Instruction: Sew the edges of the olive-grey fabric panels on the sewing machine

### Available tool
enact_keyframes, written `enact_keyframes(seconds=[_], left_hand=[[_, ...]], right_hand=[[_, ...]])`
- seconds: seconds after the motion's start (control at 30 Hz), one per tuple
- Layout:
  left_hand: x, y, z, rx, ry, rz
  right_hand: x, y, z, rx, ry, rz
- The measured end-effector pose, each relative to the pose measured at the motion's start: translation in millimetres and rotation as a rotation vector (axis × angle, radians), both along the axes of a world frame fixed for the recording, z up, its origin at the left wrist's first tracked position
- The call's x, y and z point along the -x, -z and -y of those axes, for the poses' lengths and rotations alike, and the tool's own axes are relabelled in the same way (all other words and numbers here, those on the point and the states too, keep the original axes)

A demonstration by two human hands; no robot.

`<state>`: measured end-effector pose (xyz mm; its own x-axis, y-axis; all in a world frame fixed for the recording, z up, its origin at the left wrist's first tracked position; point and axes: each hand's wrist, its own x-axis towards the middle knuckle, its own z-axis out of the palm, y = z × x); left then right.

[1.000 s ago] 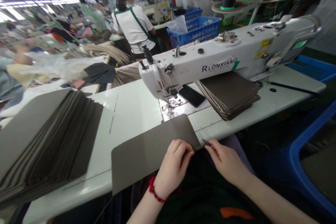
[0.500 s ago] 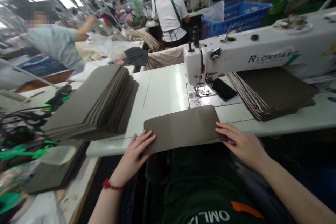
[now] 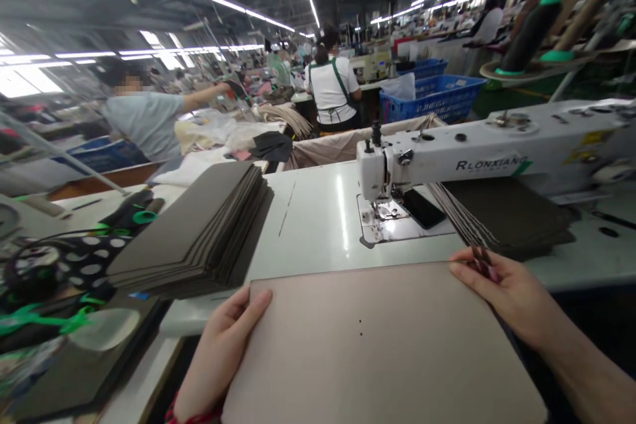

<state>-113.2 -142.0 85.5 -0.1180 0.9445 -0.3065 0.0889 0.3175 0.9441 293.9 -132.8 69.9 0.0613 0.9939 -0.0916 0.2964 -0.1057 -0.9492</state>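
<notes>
A large rounded-corner panel [image 3: 377, 344] lies across my lap and the table's front edge, with its pale beige side up. My left hand [image 3: 223, 351] holds its left edge, thumb on top. My right hand [image 3: 501, 295] grips its upper right edge and pinches small dark snips [image 3: 479, 261], which are partly hidden by my fingers. Behind the panel lie a tall stack of dark taupe panels [image 3: 193, 232] on the left and a fanned stack [image 3: 501, 212] under the sewing machine [image 3: 447, 152] arm.
A black phone [image 3: 421, 208] lies by the needle on the white sewing table [image 3: 308, 225]. Polka-dot cloth with green-handled items [image 3: 59, 271] lies at left. Co-workers [image 3: 330, 83] [image 3: 146, 122] stand beyond, near blue crates [image 3: 432, 96].
The panel has flipped from dark side up to pale side up and now sits nearer me. My hands have spread wider apart. The view has tilted upward.
</notes>
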Motion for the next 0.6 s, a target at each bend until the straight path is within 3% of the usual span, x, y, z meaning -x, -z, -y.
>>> enact_keyframes(seconds=[0.17,0.43,0.53,0.6], left_hand=[[-10.1,-15.5,4.2,0.054,-0.001,0.044],[-18.4,-22.7,7.8,0.019,0.052,-0.011],[-15.6,-47.6,2.1,-0.092,0.07,-0.176],[-6.3,-79.3,-5.1,-0.302,-0.06,-0.454]], right_hand=[[-5.1,-5.8,3.9,0.019,0.04,-0.039],[-8.7,2.0,5.2,0.083,0.062,-0.083],[-5.9,5.2,1.5,0.075,0.031,-0.088],[-3.4,8.1,-2.7,0.014,-0.005,-0.023]])
